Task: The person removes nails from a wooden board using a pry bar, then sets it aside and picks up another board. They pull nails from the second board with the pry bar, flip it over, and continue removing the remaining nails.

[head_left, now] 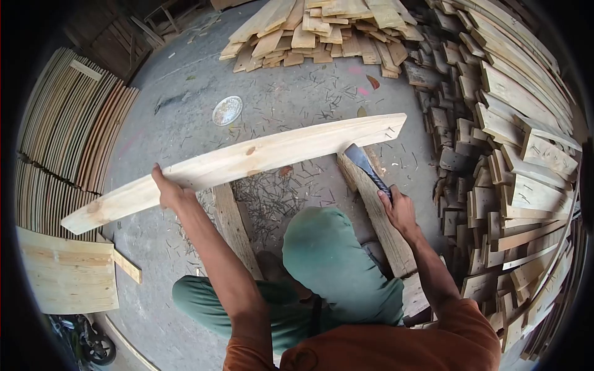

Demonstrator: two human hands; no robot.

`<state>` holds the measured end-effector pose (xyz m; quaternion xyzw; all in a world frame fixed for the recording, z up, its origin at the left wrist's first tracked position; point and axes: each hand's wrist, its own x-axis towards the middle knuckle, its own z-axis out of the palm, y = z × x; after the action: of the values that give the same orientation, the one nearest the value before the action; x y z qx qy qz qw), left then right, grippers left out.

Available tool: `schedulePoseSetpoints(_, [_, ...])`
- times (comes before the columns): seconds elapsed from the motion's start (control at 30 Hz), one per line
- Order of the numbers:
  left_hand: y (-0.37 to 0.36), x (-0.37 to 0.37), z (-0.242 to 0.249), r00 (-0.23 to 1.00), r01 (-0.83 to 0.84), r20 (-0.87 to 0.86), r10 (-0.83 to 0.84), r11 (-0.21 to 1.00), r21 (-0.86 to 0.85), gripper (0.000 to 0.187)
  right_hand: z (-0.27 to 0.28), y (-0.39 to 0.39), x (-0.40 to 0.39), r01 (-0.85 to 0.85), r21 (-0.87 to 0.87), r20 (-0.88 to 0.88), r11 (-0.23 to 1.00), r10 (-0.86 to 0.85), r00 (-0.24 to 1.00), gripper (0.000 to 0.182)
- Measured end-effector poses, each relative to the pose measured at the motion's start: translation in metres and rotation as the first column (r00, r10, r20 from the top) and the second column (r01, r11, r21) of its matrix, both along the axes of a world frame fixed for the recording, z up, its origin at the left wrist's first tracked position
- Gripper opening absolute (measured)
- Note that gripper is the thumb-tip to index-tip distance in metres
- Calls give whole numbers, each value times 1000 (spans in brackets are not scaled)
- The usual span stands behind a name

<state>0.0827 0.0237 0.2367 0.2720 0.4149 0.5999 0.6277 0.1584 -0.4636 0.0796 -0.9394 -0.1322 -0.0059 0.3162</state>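
Observation:
A long pale plank (247, 156) with knots runs across the view, its far right end raised toward the back. My left hand (174, 190) grips it left of the middle, the thumb at the upper edge and the other fingers hidden beneath. Nails show near its right end. My right hand (398, 209) is closed round the dark ribbed handle of a flat-bladed steel tool (362, 159). The blade's tip is close to the plank's lower edge, over the right wooden beam (390, 229). A second beam (232, 222) lies under the plank, between my arms.
Loose nails (266, 207) litter the concrete floor around the beams. A round whitish dish (228, 110) is on the floor beyond the plank. Boards lie piled at the back (322, 31), and stacked boards (526, 161) line the right side. Upright boards (68, 123) stand left.

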Motion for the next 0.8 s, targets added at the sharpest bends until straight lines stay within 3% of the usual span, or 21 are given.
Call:
schedulePoseSetpoints(0.07, [-6, -13, -80, 994, -6, -107, -21, 970, -245, 85, -11, -9, 6, -50, -86, -8, 995, 49, 999, 46])
schedulePoseSetpoints(0.1, [-10, -25, -121, 994, 68, -73, -87, 969, -237, 81, -17, -15, 5, -50, -125, -23, 991, 47, 999, 47])
schedulePoseSetpoints(0.13, [0, -36, -168, 991, 59, -91, -97, 934, -352, 79, -22, -20, 4, -29, -128, -20, 991, 27, 999, 47])
schedulePoseSetpoints(0.2, [-16, -58, -213, 965, 35, -208, -161, 863, -505, 74, -30, -32, 1, -56, -178, -95, 982, 40, 995, 47])
schedulePoseSetpoints(0.27, [-56, -61, -223, 967, 40, -193, -165, 851, -523, 76, -41, -40, 1, -67, -223, -135, 973, 38, 990, 48])
schedulePoseSetpoints(0.3, [-75, -64, -230, 853, -63, -497, -159, 915, -400, 82, -46, -42, 0, -89, -255, -171, 963, 46, 984, 49])
schedulePoseSetpoints(0.37, [-107, -60, -239, 403, -113, -915, -20, 991, -71, 95, -57, -44, 2, -87, -236, -188, 968, 42, 981, 50])
schedulePoseSetpoints(0.4, [-122, -55, -242, 117, -57, -988, 97, 994, 90, 101, -62, -43, 5, -75, -216, -201, 974, 31, 979, 50])
schedulePoseSetpoints(0.43, [-136, -54, -246, -175, 45, -958, 228, 974, 223, 108, -67, -41, 7, -80, -219, -209, 972, 33, 977, 50])
schedulePoseSetpoints(0.47, [-148, -45, -236, -28, 365, -977, 213, 912, 188, 110, -70, -38, 8, -42, -200, -200, 979, 1, 980, 51])
schedulePoseSetpoints(0.5, [-156, -29, -226, 109, 645, -983, 148, 742, 183, 113, -74, -34, 10, -4, -178, -190, 984, -30, 981, 52])
schedulePoseSetpoints(0.53, [-164, -12, -220, 93, 838, -992, 81, 532, 122, 114, -77, -30, 11, -8, -176, -194, 984, -27, 981, 52])
schedulePoseSetpoints(0.57, [-172, 2, -217, 61, 960, -998, 18, 274, 64, 114, -78, -27, 14, 0, -196, -192, 981, -38, 981, 52])
schedulePoseSetpoints(0.63, [-179, 17, -241, 1, 997, -977, 215, -81, -17, 113, -75, -30, 19, 15, -220, -187, 975, -57, 981, 52])
schedulePoseSetpoints(0.73, [-179, 24, -242, -43, 990, -966, 254, -121, -75, 111, -57, -39, 33, 28, -248, -183, 968, -75, 980, 53])
schedulePoseSetpoints(0.77, [-177, 24, -250, 111, 986, -946, 304, -149, 68, 115, -40, -42, 40, 142, -207, -102, 968, -166, 981, 50])
schedulePoseSetpoints(0.8, [-179, 21, -254, 94, 987, -950, 297, -153, 50, 115, -24, -47, 43, 249, -161, -34, 955, -257, 966, 48])
